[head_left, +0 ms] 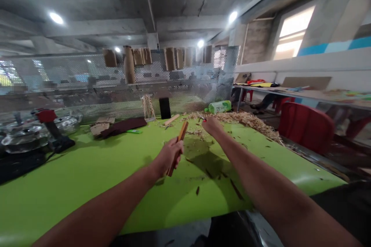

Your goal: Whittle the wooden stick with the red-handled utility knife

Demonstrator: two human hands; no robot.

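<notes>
My left hand (168, 157) grips a thin, reddish-brown wooden stick (179, 146) upright, just above the green table (87, 193). My right hand (212, 126) reaches farther forward, pinching a small tool with a red part (203, 119); its exact kind is too small to tell. Beneath and beyond that hand lies a spread of pale wood shavings (234, 119). A short, pale piece of wood (171, 120) rests on the table between my hands and the shavings.
Beyond the shavings lie a green-labelled bottle (219, 106), a black phone-like slab (165, 108) and a stick lattice model (148, 108). Dark cloth (123, 127), a red-topped tool (48, 121) and metal pots (26, 137) sit left. A perforated metal screen (116, 73) stands behind; a red chair (305, 127) stands right.
</notes>
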